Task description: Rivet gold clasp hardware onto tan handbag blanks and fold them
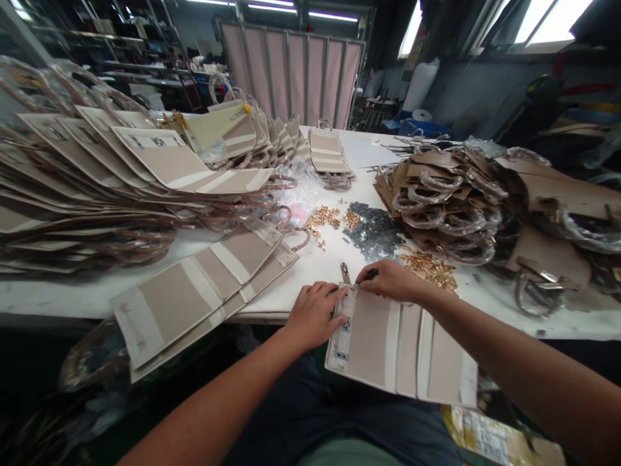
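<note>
A flat beige bag panel with white stripes (388,346) lies across my lap and the front edge of the white table (310,272). My left hand (315,314) presses down on the panel's top left corner, fingers curled over its edge. My right hand (392,279) is closed in a pinch at the panel's top edge, holding a small dark piece (369,274). A small metal strap piece (345,272) lies on the table just beyond the panel.
Tall fanned stacks of beige bags (111,181) fill the left. Two more panels (204,291) overhang the front edge. Gold fittings (431,268), more gold fittings (323,219) and dark metal parts (373,230) lie mid-table. Brown cardboard pieces with wrapped handles (436,197) pile up at the right.
</note>
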### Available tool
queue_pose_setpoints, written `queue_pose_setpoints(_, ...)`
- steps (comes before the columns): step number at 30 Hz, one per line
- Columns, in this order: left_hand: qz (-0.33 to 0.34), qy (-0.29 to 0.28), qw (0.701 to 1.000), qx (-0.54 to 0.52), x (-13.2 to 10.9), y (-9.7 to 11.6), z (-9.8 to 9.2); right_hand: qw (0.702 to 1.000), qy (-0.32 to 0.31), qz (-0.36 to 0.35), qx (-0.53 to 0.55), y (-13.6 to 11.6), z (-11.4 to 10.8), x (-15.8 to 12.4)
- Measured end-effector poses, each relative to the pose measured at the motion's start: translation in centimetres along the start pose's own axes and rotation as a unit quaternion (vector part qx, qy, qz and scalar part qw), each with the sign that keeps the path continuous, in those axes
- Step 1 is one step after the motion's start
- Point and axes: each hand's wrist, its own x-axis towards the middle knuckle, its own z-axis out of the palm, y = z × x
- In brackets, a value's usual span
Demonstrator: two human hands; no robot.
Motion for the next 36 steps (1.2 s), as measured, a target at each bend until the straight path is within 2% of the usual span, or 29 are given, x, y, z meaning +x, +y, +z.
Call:
queue_pose_setpoints(3,-0.012,0.0,1.0,0.0,0.0,0.0,0.1,1.0,-0.006,-0.003,-0.029,-0.7,1.9,0.2)
queue_pose_setpoints(6,-0.01,-0.001,1.0,-0.001,0.0,0.0,0.1,0.999,0.005,0.002,-0.044,-0.2,2.6,0.6)
queue_pose_setpoints(13,-0.012,-0.005,1.0,-0.011,0.0,0.0,0.2,1.0,-0.013,0.01,0.002,0.2,2.5,0.5)
queue_pose_setpoints(19,-0.017,-0.024,0.999,-0.016,0.0,0.1,-0.1,0.999,-0.035,0.015,-0.038,0.0,2.6,1.0)
queue_pose_setpoints(36,-0.018,-0.024,0.999,-0.018,0.1,0.1,-0.1,0.994,-0.005,0.022,-0.102,-0.4,3.3,0.7)
